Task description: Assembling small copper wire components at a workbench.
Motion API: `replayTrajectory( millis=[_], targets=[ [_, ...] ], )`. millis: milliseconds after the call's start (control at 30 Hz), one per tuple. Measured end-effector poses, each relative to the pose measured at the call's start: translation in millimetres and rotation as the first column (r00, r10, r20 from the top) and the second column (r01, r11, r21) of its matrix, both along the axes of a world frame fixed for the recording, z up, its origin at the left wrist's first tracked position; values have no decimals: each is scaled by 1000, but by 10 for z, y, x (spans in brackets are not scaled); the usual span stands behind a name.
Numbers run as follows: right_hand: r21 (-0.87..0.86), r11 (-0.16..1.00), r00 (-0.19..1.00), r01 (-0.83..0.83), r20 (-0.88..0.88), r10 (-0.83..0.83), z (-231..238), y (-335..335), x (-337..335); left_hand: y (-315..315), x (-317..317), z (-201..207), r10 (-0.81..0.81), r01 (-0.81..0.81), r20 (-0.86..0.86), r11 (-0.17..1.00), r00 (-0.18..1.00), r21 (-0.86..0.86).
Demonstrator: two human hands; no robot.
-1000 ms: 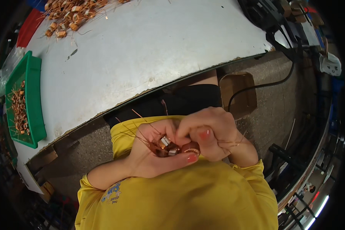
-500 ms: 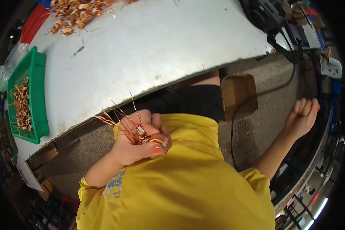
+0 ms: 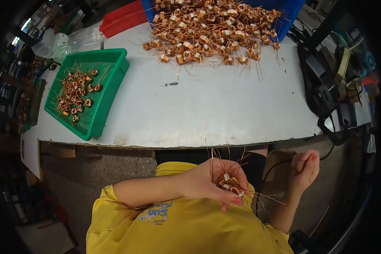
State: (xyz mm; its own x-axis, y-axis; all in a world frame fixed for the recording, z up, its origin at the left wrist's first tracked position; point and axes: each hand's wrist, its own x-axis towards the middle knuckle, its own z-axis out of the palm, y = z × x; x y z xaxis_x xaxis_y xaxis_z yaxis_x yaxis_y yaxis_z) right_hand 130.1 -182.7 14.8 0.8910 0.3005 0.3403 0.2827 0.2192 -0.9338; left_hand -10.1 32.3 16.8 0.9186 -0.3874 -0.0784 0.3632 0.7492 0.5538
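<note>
My left hand (image 3: 199,182) is in front of my yellow shirt, below the table edge. Its fingers are curled round several copper-wound ring coils (image 3: 235,189), whose thin wire leads stick out upward and to the right. The thumb presses along the near side of the coils. To the right, apart from the left hand, my right hand (image 3: 305,169) is raised with its fingers curled in and the thumb against them. Whatever it may hold is hidden.
A green tray (image 3: 110,95) with loose coils stands on the white table (image 3: 224,110) at left. A large heap of coils (image 3: 211,34) spills from a blue bin (image 3: 298,12) at the back. Beside that bin is a red tray (image 3: 122,19). Black equipment (image 3: 319,76) with cables lies at right.
The view has swung, showing more of the blue bin and the heap. My right hand has come nearer to the left hand, still curled. The left hand keeps hold of the coils.
</note>
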Motion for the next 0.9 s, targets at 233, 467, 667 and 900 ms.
replayTrajectory(
  millis=[233,467,667,900],
  targets=[
    [-222,974,998,36,57,-24,-51,178,-1,276,130,134,171,-167,-154,985,973,40],
    [-273,962,998,11,57,4,14,231,-22,630,270,190,352,-335,-154,933,923,129],
    [-369,929,999,-24,-38,10,47,285,35,700,245,264,516,-484,-34,823,856,298],
    [-423,901,996,-91,-37,83,128,391,78,741,251,279,547,-508,-47,803,836,311]
  ],
)
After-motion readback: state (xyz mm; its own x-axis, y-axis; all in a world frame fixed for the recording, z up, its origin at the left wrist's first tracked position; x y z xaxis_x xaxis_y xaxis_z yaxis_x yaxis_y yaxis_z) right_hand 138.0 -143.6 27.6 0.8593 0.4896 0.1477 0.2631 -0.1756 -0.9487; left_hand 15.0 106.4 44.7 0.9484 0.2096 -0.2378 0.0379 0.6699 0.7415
